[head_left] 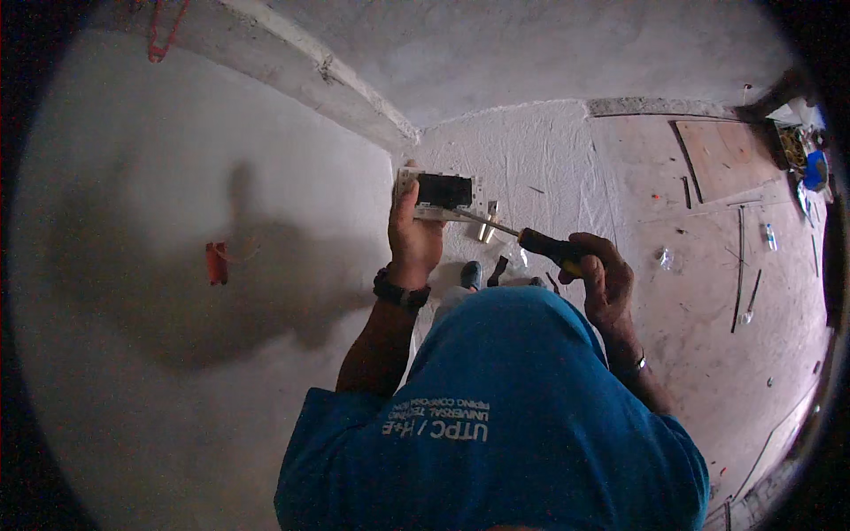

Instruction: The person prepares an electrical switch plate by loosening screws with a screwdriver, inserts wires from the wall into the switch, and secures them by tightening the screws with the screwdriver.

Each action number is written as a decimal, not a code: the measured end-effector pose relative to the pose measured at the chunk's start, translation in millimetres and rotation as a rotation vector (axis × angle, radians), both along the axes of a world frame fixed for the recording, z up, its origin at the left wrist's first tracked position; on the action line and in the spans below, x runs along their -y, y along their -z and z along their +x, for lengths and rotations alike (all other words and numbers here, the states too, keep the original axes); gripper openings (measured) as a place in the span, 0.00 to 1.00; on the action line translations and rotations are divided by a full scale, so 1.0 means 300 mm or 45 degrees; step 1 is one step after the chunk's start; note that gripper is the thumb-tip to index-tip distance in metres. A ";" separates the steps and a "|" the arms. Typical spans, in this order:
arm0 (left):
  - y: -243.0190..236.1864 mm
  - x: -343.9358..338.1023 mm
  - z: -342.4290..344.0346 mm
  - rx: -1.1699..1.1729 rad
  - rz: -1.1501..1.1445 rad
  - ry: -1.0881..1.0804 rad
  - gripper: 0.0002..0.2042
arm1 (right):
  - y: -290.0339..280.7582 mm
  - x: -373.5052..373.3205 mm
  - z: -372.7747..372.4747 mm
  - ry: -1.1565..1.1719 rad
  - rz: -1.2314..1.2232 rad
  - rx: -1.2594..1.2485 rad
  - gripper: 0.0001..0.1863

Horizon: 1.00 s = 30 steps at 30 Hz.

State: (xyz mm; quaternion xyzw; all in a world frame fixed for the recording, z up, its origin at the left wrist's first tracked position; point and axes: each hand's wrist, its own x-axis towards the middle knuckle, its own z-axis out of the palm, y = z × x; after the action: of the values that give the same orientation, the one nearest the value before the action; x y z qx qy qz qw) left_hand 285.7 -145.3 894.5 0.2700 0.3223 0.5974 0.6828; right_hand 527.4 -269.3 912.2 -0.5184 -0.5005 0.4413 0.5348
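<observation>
My left hand (418, 241) is raised and closed around a white mounting frame with a black module (446, 190), which looks like an electrical switch or socket insert. Its thumb lies along the frame's left side, and the other fingers are mostly hidden beneath. A screwdriver (551, 247) with a black and yellow handle sits in the closed fingers of my right hand (609, 285). The metal shaft points left, and its tip meets the lower edge of the frame, close to the black module. Whether the tip is seated in a screw is too small to tell.
On the grey wall at left is an orange-red electrical box (217, 264). Red tubing or cord (158, 40) hangs at the upper left. The floor at right holds thin rods (740, 265), a plastic bottle (770, 236) and a wooden board (724, 159). Clutter fills the far right corner.
</observation>
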 end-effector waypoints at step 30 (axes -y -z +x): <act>0.000 -0.012 -0.053 0.146 0.076 0.317 0.23 | -0.086 -0.039 0.076 -0.071 0.104 0.084 0.24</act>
State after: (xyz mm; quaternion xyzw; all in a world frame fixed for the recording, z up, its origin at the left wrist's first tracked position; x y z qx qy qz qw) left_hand 269.9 -141.6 894.5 0.2936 0.2289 0.5317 0.7607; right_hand 550.2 -257.6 938.0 -0.4963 -0.5496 0.4180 0.5262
